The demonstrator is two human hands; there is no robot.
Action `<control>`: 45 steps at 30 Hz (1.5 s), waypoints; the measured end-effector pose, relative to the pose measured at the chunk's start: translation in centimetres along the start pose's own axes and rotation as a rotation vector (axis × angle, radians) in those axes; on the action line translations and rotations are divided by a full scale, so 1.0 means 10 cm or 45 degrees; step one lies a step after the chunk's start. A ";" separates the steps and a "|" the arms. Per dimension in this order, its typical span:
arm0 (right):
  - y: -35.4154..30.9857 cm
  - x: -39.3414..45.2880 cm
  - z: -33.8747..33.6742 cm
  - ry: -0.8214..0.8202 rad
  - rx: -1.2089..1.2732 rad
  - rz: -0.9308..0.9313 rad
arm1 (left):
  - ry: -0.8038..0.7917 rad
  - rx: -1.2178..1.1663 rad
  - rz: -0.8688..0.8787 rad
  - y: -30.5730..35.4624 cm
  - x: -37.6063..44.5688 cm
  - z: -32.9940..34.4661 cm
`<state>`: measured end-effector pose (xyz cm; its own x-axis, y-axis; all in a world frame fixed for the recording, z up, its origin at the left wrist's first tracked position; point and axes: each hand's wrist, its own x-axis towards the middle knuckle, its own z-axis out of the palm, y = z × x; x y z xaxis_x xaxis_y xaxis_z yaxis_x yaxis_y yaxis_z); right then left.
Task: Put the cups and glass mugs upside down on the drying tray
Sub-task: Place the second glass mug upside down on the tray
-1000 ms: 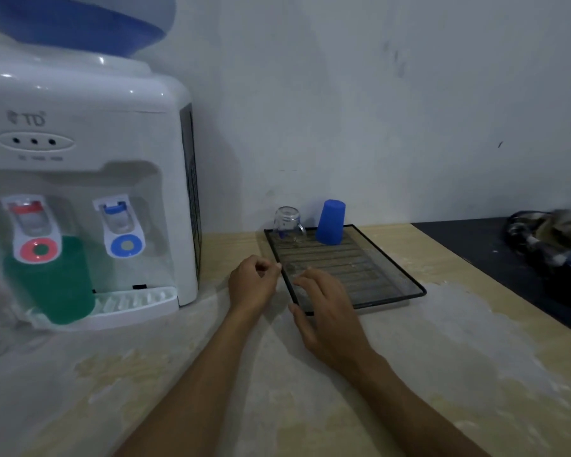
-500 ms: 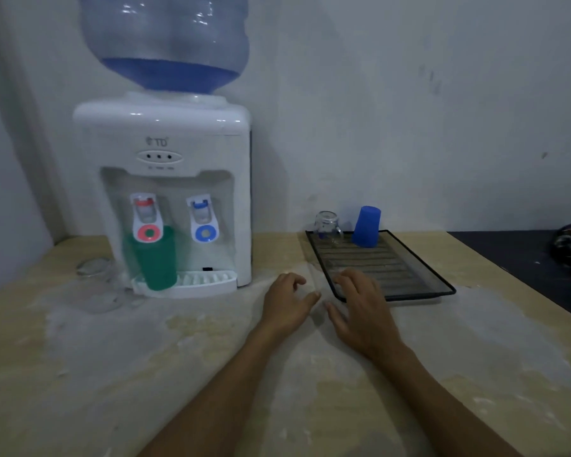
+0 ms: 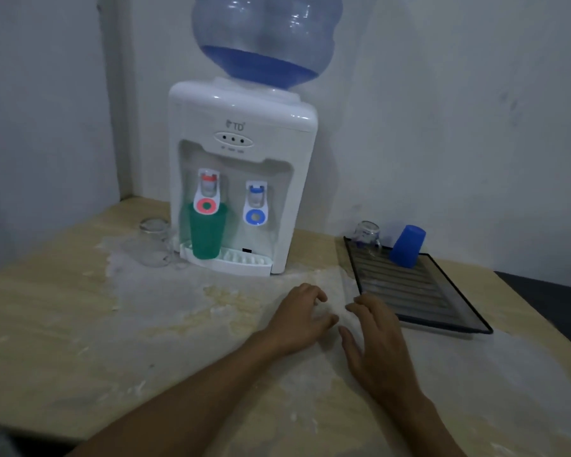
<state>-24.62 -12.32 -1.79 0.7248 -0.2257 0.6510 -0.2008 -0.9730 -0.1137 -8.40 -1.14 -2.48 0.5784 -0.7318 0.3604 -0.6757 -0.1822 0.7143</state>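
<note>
Drying tray [image 3: 455, 311], both hands [image 3: 302, 316] empty, open

Two bare forearms, no sleeves, hands [image 3: 302, 319] without rings, watch or gloves

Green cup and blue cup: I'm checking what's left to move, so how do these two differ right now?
The green cup stands upright, mouth up, on the dispenser's drip tray under the red tap; the blue cup sits upside down at the far end of the drying tray. The green cup looks taller than the blue cup. Both are plain tapered cups, and neither hand is touching either.
</note>
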 end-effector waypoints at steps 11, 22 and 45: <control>-0.14 0.08 0.09 -0.090 0.110 -0.097 | -0.203 0.308 0.394 -0.18 -0.20 -0.42; -0.76 0.77 0.72 0.035 0.412 -0.245 | 0.727 0.237 0.449 -0.47 -0.02 -1.06; -0.98 0.86 0.80 0.084 0.559 -0.161 | 1.180 0.502 -0.266 -1.18 0.15 -1.62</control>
<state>-11.13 -5.10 -1.10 0.6791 -0.1141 0.7252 0.1953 -0.9242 -0.3282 7.84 10.52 -0.60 0.7143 0.1033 0.6922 -0.5263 -0.5726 0.6286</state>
